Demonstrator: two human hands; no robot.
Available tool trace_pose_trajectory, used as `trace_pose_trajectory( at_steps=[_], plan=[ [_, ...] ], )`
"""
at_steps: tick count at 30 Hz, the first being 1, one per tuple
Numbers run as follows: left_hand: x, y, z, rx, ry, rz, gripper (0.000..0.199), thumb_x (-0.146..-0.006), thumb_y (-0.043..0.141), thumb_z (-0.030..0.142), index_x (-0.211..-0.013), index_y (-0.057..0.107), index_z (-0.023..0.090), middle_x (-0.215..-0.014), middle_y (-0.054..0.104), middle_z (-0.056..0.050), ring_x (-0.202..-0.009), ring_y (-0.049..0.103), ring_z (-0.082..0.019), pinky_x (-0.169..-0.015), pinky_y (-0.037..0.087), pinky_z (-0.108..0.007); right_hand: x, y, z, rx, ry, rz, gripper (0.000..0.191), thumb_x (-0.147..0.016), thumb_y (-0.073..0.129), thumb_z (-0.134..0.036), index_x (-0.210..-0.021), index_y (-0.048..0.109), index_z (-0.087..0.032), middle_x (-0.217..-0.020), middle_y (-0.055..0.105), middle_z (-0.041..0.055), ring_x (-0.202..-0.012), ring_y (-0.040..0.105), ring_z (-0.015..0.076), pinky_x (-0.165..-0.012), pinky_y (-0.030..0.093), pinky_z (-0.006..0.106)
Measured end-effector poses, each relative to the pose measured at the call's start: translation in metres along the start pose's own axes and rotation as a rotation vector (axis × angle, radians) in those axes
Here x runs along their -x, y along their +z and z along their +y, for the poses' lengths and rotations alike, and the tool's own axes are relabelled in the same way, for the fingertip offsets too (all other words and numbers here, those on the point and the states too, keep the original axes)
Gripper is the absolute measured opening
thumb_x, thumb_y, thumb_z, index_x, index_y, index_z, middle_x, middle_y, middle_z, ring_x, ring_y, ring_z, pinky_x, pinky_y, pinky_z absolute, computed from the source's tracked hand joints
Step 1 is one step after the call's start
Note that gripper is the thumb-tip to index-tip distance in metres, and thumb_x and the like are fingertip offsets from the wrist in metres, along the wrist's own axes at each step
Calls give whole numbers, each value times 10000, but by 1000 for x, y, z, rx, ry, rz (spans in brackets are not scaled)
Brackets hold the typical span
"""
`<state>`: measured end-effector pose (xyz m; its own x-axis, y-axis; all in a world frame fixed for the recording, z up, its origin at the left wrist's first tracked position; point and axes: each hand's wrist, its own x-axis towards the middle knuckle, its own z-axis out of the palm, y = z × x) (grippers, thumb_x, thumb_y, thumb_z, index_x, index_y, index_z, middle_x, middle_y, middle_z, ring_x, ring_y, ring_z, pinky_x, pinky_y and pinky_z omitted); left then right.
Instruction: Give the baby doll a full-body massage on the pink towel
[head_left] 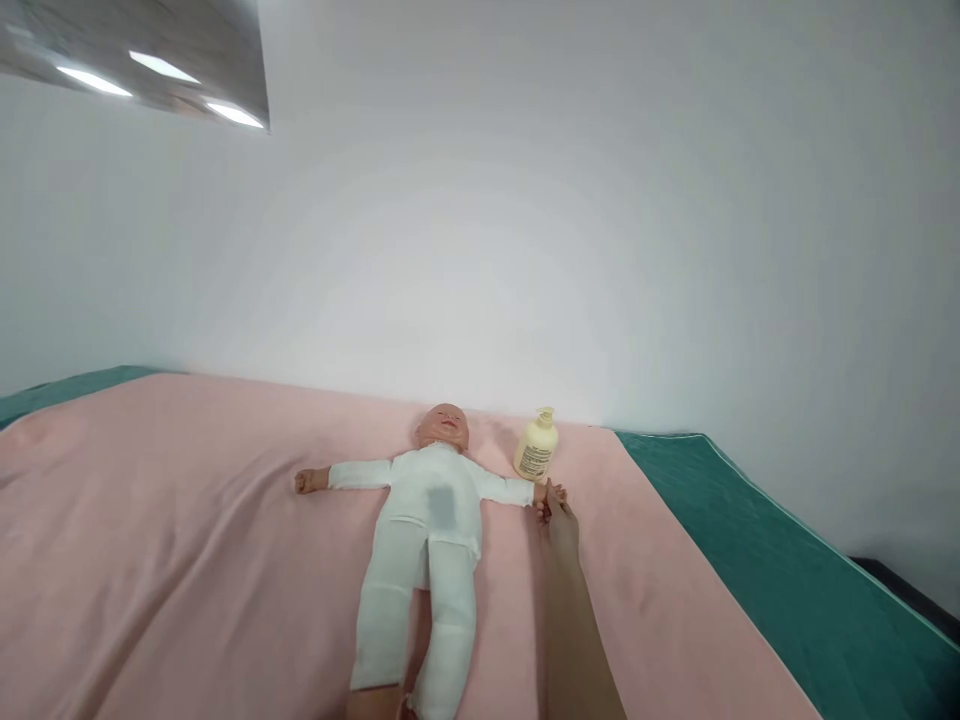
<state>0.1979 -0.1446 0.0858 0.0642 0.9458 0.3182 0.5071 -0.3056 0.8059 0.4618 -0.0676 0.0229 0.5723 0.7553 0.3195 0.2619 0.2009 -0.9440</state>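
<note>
A baby doll (431,500) in a white fabric suit lies on its back with its arms spread and its head towards the wall. A grey rectangular patch shows on its chest. My right hand (559,522) is closed around the doll's small hand at the right, thumb and fingers pinching it. Just beyond that hand stands a pale yellow pump bottle (536,445) with printed text on its side. The doll's lower legs run to the bottom edge, where its feet are partly cut off. My left hand does not show.
A pink sheet (225,560) with creases at the left lies under the doll. Green covering (780,560) shows at the right and far left. A pale wall (480,250) rises behind, and a shiny panel (150,55) reflecting lights hangs at the upper left.
</note>
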Motion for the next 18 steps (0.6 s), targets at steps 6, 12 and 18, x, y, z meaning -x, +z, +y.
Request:
trace_pose_trajectory(
  at_steps=[6,12,18],
  plan=[
    [-123,32,32,-44,50,75,406,-967,343,480,-1135,657,283,-1166,663,-51,-1195,548,-293,-886,491,-483,5,2,0,-28,-26,-10,291,-935,573,-339,-1189,567,-196,-1211,570,80,-1009,599,214,-841,528,401],
    [-97,30,23,-41,20,69,373,-895,538,474,-1197,593,262,-1199,633,-93,-1041,625,-230,-788,558,-405,3,3,4,-35,-66,-63,300,-936,572,-338,-1193,562,-185,-1200,574,81,-1000,602,216,-833,531,406],
    [10,7,-12,-25,-48,12,511,-667,626,637,-1127,677,422,-852,737,-55,-828,704,-304,-515,586,-385,-2,-1,8,-38,-91,-79,272,-955,519,-395,-1112,599,-188,-1091,618,60,-874,622,181,-742,545,338]
  ],
)
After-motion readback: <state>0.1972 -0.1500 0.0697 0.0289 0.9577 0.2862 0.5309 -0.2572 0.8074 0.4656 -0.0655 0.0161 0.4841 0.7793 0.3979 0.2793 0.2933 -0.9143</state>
